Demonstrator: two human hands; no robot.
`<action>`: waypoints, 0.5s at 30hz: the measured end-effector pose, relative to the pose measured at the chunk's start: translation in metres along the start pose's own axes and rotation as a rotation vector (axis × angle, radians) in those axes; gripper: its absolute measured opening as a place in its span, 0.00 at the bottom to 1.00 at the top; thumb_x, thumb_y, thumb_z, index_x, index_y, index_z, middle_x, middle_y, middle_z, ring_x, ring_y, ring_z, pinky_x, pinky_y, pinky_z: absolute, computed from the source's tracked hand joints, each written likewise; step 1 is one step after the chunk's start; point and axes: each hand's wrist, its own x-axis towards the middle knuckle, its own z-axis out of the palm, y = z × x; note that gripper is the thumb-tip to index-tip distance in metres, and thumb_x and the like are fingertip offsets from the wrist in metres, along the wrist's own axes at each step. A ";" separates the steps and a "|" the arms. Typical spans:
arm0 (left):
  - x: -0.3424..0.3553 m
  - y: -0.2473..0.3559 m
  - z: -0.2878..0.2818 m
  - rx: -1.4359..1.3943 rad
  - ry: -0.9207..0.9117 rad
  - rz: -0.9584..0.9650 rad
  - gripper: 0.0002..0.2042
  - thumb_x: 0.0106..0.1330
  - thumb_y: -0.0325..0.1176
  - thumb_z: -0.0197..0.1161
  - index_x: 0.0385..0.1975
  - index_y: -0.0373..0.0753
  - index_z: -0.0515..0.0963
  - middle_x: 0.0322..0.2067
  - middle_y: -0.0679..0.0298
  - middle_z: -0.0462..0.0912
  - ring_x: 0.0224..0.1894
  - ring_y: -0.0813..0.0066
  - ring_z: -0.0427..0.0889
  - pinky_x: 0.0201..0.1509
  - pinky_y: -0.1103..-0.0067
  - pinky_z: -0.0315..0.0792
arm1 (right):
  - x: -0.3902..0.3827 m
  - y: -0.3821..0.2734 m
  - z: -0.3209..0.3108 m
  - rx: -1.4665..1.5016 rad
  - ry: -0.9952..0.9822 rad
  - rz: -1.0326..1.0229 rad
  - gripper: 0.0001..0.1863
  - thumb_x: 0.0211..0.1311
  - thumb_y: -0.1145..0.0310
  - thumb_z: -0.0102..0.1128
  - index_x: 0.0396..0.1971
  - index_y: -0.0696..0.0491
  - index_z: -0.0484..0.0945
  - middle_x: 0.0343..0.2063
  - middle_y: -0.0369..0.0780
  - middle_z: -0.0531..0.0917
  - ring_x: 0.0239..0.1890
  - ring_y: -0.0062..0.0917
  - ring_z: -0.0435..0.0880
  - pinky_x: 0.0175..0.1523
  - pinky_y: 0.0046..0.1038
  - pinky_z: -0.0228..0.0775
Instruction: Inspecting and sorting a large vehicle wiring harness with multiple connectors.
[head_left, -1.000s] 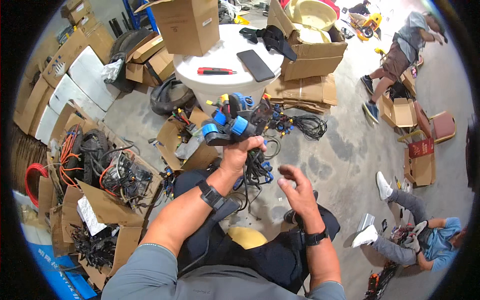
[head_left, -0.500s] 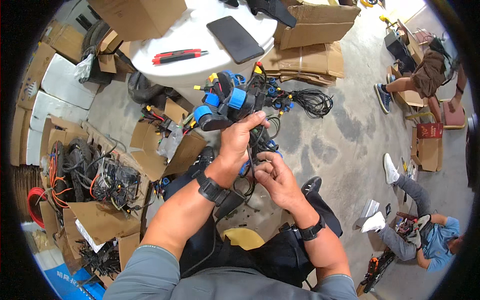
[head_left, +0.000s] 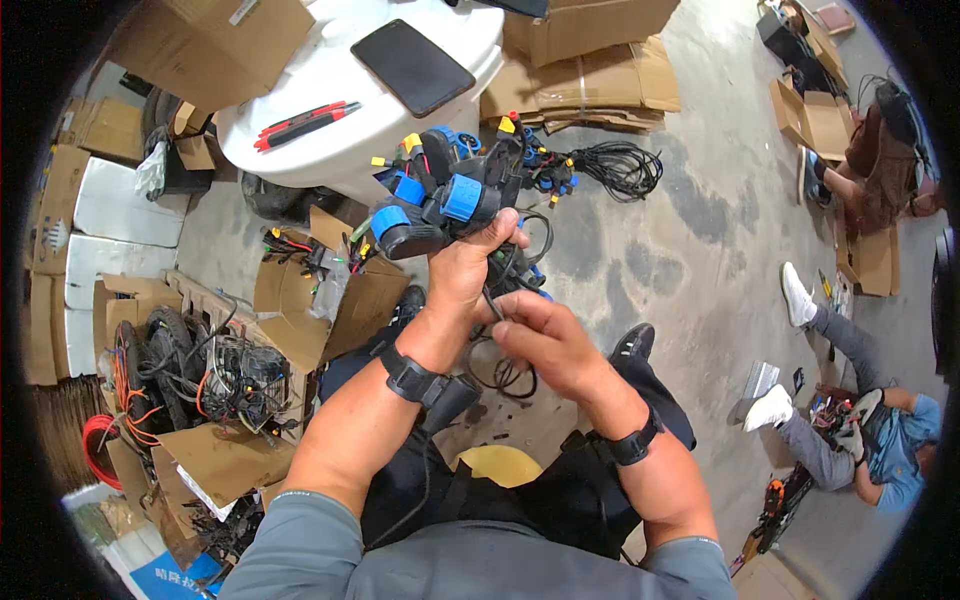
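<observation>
In front of me my left hand [head_left: 466, 262] is closed around a bundle of black connectors [head_left: 416, 238] with blue ring caps and small yellow plugs. Its thumb lies across the bundle's lower side, and the palm hides part of the wiring. Just below, my right hand [head_left: 545, 340] pinches a black cable [head_left: 497, 305] between thumb and fingers. Loops of this cable hang under the hands. More blue-and-black connectors and a coil of thin black cable [head_left: 620, 172] appear beyond the bundle, to its right.
A white round table [head_left: 345, 150] ahead bears a phone [head_left: 412, 66] and red-and-black pens [head_left: 300, 128]. Open boxes of wiring [head_left: 360, 310] and tyres [head_left: 160, 350] stand left. Flattened cardboard [head_left: 590, 90] lies ahead right. Two people [head_left: 890, 450] are at the right.
My right hand has moved up and left, closer to my left hand, and its fingers have closed on the cable. The left hand keeps its hold on the bundle.
</observation>
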 end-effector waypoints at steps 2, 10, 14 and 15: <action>-0.002 -0.001 0.002 -0.034 -0.037 -0.006 0.09 0.57 0.31 0.72 0.31 0.37 0.78 0.26 0.63 0.81 0.27 0.74 0.81 0.28 0.79 0.76 | -0.002 -0.002 -0.002 0.039 0.015 -0.019 0.11 0.65 0.70 0.55 0.45 0.57 0.76 0.22 0.28 0.73 0.22 0.11 0.68 0.26 0.18 0.61; -0.009 0.003 0.002 0.072 -0.125 -0.052 0.10 0.66 0.36 0.62 0.27 0.37 0.76 0.23 0.63 0.77 0.30 0.68 0.79 0.38 0.74 0.74 | -0.022 -0.019 -0.017 -0.109 0.108 -0.122 0.08 0.65 0.70 0.55 0.36 0.59 0.79 0.21 0.30 0.74 0.23 0.11 0.69 0.27 0.19 0.62; -0.015 0.004 0.007 0.101 -0.149 -0.091 0.10 0.67 0.36 0.60 0.29 0.36 0.77 0.23 0.63 0.77 0.29 0.69 0.80 0.37 0.74 0.74 | -0.022 -0.024 -0.027 -0.398 0.231 -0.248 0.07 0.63 0.70 0.58 0.31 0.58 0.80 0.22 0.34 0.78 0.25 0.14 0.72 0.31 0.21 0.66; -0.015 0.003 0.008 0.105 -0.159 -0.111 0.10 0.67 0.36 0.60 0.30 0.36 0.77 0.23 0.63 0.77 0.29 0.69 0.80 0.37 0.74 0.74 | -0.021 -0.025 -0.031 -0.397 0.236 -0.246 0.07 0.63 0.70 0.58 0.31 0.58 0.80 0.22 0.34 0.78 0.25 0.14 0.72 0.31 0.21 0.66</action>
